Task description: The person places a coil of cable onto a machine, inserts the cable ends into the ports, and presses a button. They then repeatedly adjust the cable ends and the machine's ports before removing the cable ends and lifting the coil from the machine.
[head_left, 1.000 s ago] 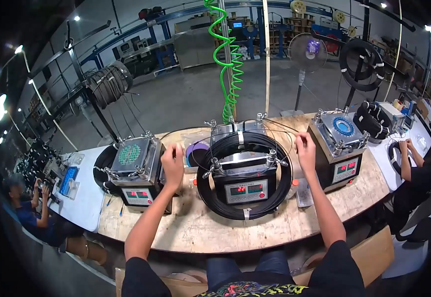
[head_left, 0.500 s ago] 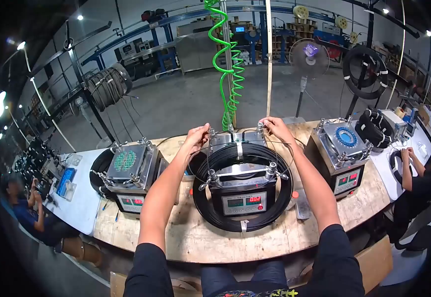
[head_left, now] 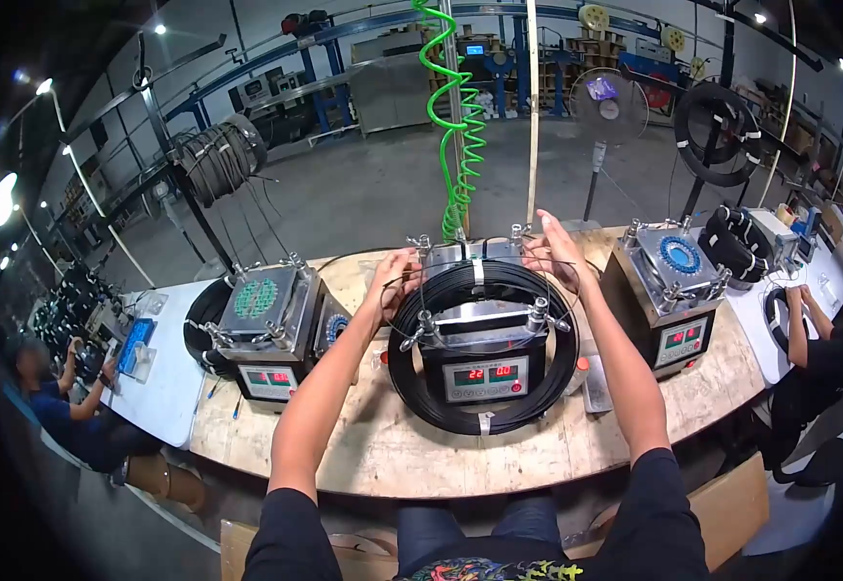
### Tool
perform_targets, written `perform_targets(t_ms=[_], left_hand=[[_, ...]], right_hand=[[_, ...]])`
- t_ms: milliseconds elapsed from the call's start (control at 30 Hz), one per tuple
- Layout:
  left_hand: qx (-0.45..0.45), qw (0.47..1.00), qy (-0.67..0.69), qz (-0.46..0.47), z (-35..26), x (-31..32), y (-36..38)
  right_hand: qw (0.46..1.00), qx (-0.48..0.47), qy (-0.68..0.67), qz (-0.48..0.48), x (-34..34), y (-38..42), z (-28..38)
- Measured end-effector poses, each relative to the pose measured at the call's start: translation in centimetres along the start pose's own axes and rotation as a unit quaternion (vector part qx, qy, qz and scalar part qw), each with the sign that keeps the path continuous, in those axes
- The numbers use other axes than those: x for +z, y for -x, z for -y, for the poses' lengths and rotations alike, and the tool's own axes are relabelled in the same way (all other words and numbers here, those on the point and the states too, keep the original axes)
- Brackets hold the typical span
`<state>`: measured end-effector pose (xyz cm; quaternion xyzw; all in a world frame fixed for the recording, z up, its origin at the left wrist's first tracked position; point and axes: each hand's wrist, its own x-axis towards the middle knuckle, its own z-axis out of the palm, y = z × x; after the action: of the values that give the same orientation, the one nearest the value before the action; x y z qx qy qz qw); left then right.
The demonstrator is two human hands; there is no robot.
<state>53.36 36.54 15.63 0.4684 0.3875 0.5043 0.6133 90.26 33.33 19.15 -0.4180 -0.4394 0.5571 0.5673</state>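
Note:
A coil of black cable (head_left: 561,373), bound with white ties, rings the middle machine (head_left: 487,376), whose front shows a lit red display. Metal clamp posts (head_left: 537,315) stand at the corners of its steel top. My left hand (head_left: 394,283) is at the coil's rear left, fingers curled beside a rear post; I cannot tell what is in them. On the other side, my right hand (head_left: 559,256) is by the coil's rear right with its fingers stretched up and the thumb apart. Thin cable ends run close to both hands.
Similar machines stand left (head_left: 268,320) and right (head_left: 671,290) on the wooden bench (head_left: 392,455). Green coiled air hose (head_left: 450,126) hangs behind the middle one. Co-workers sit at far left (head_left: 63,397) and far right (head_left: 823,358). An orange cap (head_left: 582,364) is near the coil.
Both hands have come off the rear clamp posts; the left is now lower by the coil, and the right has opened, fingers extended. The middle display reads differently. The view has shifted slightly.

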Motion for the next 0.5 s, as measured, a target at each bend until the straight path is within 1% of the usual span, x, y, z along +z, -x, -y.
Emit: perform_targets(t_ms=[33, 67, 100, 133, 200, 233, 300, 367, 433, 500], left_hand=[[-0.01, 1.0, -0.006, 0.027, -0.3, 0.3, 0.8], [-0.02, 0.998, -0.012, 0.055, -0.6, 0.5, 1.6], [-0.001, 0.992, -0.09, 0.089, -1.1, 0.5, 2.0], [-0.005, 0.992, -0.097, 0.08, -1.3, 0.9, 2.3], [-0.009, 0.992, -0.111, 0.061, -2.3, 2.9, 3.5], [-0.028, 0.996, -0.081, 0.028, -3.8, 4.7, 5.2], [-0.052, 0.993, -0.099, 0.02, -4.1, 4.2, 4.6], [-0.078, 0.99, -0.116, 0.015, -4.2, 3.6, 4.7], [-0.054, 0.994, -0.099, 0.001, -3.2, 3.2, 4.3], [-0.046, 0.995, -0.085, -0.015, -2.9, 3.3, 4.3]], right_hand=[[0.999, -0.001, 0.05, 0.008, 0.0, 0.6, 0.0], [0.998, -0.002, 0.05, 0.041, -0.4, 0.9, -0.1], [0.996, -0.001, 0.051, 0.072, -0.6, 1.5, 0.2], [0.993, -0.001, 0.053, 0.104, -0.7, 2.1, 0.5], [0.994, 0.019, 0.043, 0.094, -0.8, 3.2, 0.7], [0.994, 0.029, 0.046, 0.098, -0.9, 3.4, 0.8], [0.992, 0.04, 0.071, 0.093, -0.6, 3.8, 0.7], [0.988, 0.024, 0.119, 0.091, 0.1, 4.1, 0.4], [0.984, 0.021, 0.155, 0.081, 0.7, 4.1, 0.2], [0.986, 0.011, 0.143, 0.087, 1.0, 4.0, 0.4]])
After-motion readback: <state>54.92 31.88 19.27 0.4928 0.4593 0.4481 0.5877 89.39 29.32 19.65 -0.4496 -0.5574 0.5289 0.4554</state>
